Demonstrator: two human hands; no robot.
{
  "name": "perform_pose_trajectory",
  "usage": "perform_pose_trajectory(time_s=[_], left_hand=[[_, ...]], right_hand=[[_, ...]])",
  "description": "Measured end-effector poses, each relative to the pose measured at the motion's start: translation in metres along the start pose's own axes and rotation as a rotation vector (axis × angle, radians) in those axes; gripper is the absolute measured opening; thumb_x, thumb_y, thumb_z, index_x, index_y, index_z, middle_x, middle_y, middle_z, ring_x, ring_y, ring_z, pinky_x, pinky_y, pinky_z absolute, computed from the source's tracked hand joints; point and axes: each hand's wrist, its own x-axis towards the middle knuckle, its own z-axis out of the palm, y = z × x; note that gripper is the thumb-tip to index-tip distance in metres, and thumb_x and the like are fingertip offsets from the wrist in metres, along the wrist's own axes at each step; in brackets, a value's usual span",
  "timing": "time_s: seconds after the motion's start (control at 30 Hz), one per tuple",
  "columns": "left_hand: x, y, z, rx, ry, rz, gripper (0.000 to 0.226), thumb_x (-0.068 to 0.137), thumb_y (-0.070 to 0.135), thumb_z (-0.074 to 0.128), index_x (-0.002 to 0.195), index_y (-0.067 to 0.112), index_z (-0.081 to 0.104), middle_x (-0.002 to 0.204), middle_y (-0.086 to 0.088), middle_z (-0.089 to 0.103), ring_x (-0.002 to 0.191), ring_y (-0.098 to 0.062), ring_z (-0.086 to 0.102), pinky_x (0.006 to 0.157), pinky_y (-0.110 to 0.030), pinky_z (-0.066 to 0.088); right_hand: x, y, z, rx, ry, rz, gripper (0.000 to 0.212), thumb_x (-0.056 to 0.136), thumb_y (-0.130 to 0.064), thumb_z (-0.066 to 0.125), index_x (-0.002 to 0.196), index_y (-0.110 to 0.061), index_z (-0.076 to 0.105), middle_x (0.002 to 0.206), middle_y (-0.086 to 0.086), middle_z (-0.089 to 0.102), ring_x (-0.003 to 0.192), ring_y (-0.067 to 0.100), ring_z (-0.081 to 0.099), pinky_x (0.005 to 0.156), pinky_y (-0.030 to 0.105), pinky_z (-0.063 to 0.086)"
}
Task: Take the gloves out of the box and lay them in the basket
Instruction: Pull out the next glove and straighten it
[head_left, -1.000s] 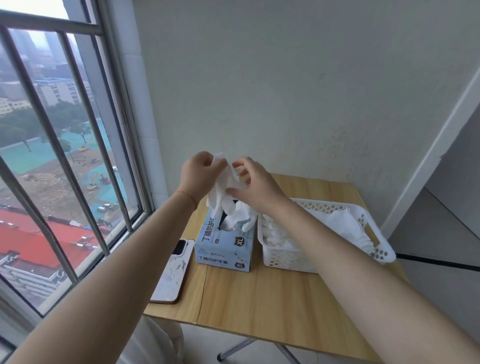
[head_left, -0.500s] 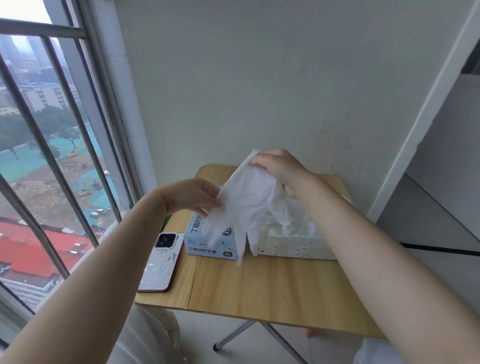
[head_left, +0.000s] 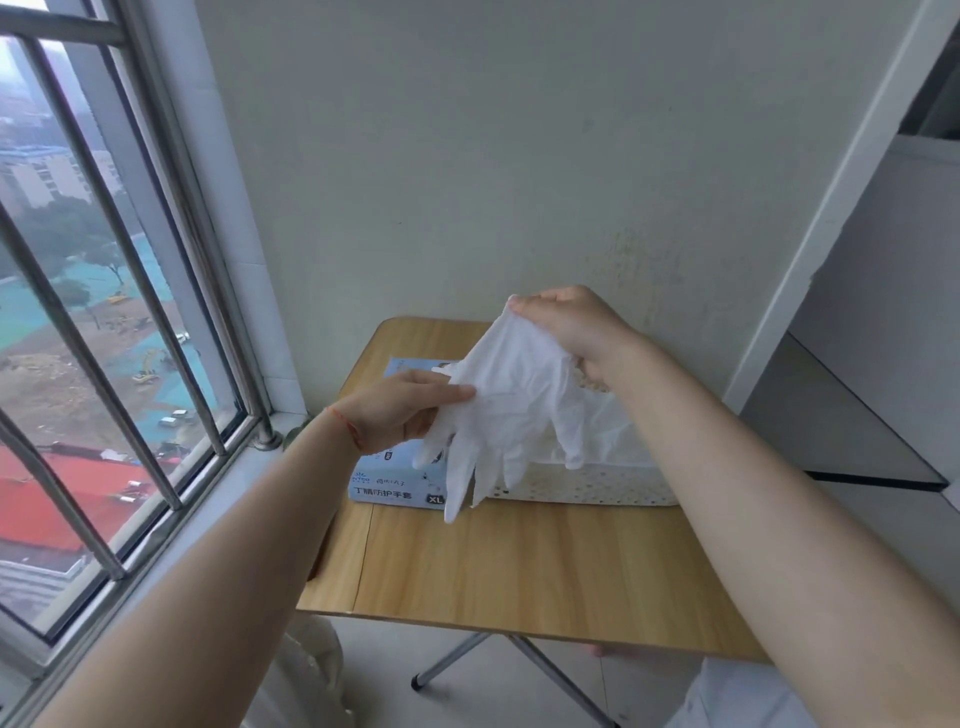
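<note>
Setting: pale plaster wall (head_left: 467, 156) behind; barred window (head_left: 104, 312) along the left, looking down on buildings and open ground.
Surface: small wooden folding table (head_left: 519, 566) set into the corner, its metal legs (head_left: 457, 657) showing under the near edge.
Box: light blue glove box (head_left: 387, 480) at the far left of the table, printed panel with an "XL" mark facing near; its top is largely hidden by the left hand and the glove.
Basket: white perforated basket (head_left: 597, 486) just right of the box, the two sides close together; whether they touch cannot be told. White material lies inside it, details unclear.
Glove: one white glove (head_left: 514, 395) held in the air above the box and the basket's left end, spread out, cuff uppermost at the far side, fingers hanging down past the box front.
Right hand: right hand (head_left: 576, 327) raised over the basket, fingers curled, pinching the glove's cuff at its top corner.
Left hand: left hand (head_left: 400, 408) lower and nearer, over the box, thumb and fingers gripping the glove's left edge; a thin red cord (head_left: 345, 426) circles the wrist.
Hand spacing: apart, joined only by the glove stretched between them.
</note>
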Motion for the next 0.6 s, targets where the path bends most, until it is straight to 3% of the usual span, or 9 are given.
perform_pose_trajectory(time_s=[0.1, 0.2, 0.27, 0.4, 0.53, 0.6], left_hand=[[0.006, -0.007, 0.0, -0.129, -0.021, 0.029, 0.03, 0.092, 0.027, 0.059, 0.108, 0.004, 0.068, 0.106, -0.014, 0.071, 0.093, -0.025, 0.07, 0.086, -0.036, 0.057], [0.014, 0.0, -0.001, -0.22, -0.016, 0.03, 0.026, 0.093, 0.028, 0.056, 0.1, 0.006, 0.067, 0.088, -0.01, 0.069, 0.076, -0.022, 0.068, 0.07, -0.032, 0.057], [0.024, 0.01, 0.0, -0.206, 0.08, -0.022, 0.023, 0.094, 0.027, 0.059, 0.098, 0.005, 0.063, 0.078, -0.009, 0.065, 0.065, -0.02, 0.064, 0.062, -0.031, 0.054], [0.063, 0.034, 0.01, 0.303, 0.346, -0.07, 0.014, 0.092, 0.025, 0.066, 0.09, 0.011, 0.066, 0.084, -0.01, 0.067, 0.074, -0.024, 0.062, 0.08, -0.038, 0.052], [0.101, 0.057, 0.041, 0.758, 0.399, 0.003, 0.009, 0.089, 0.025, 0.068, 0.085, 0.017, 0.068, 0.073, 0.002, 0.061, 0.066, -0.014, 0.058, 0.062, -0.009, 0.045], [0.122, 0.058, 0.061, 0.966, 0.372, 0.027, 0.013, 0.088, 0.026, 0.068, 0.088, 0.014, 0.07, 0.087, 0.0, 0.064, 0.082, -0.017, 0.062, 0.072, -0.013, 0.047]], right_hand=[[0.004, 0.009, -0.011, 0.02, 0.098, 0.06, 0.027, 0.087, -0.035, 0.063, 0.069, -0.02, 0.049, 0.065, 0.007, 0.043, 0.056, 0.019, 0.043, 0.051, 0.022, 0.032], [0.008, 0.018, -0.02, 0.119, 0.086, 0.116, 0.015, 0.094, -0.025, 0.056, 0.083, -0.014, 0.054, 0.07, 0.01, 0.045, 0.054, 0.02, 0.045, 0.045, 0.02, 0.035], [0.008, 0.024, -0.026, 0.166, 0.071, 0.169, 0.017, 0.096, -0.02, 0.053, 0.082, -0.011, 0.057, 0.065, 0.009, 0.049, 0.048, 0.02, 0.046, 0.04, 0.017, 0.038], [0.006, 0.046, -0.044, 0.21, 0.082, 0.21, 0.029, 0.097, -0.008, 0.048, 0.068, -0.009, 0.053, 0.052, 0.007, 0.049, 0.033, 0.014, 0.045, 0.037, 0.015, 0.034], [0.009, 0.082, -0.068, 0.061, 0.187, 0.271, 0.03, 0.098, -0.011, 0.044, 0.07, -0.007, 0.053, 0.057, 0.012, 0.055, 0.037, 0.019, 0.052, 0.044, 0.021, 0.039], [0.012, 0.102, -0.082, -0.115, 0.263, 0.26, 0.029, 0.098, -0.012, 0.041, 0.071, -0.007, 0.05, 0.055, 0.011, 0.054, 0.035, 0.02, 0.053, 0.04, 0.018, 0.037]])
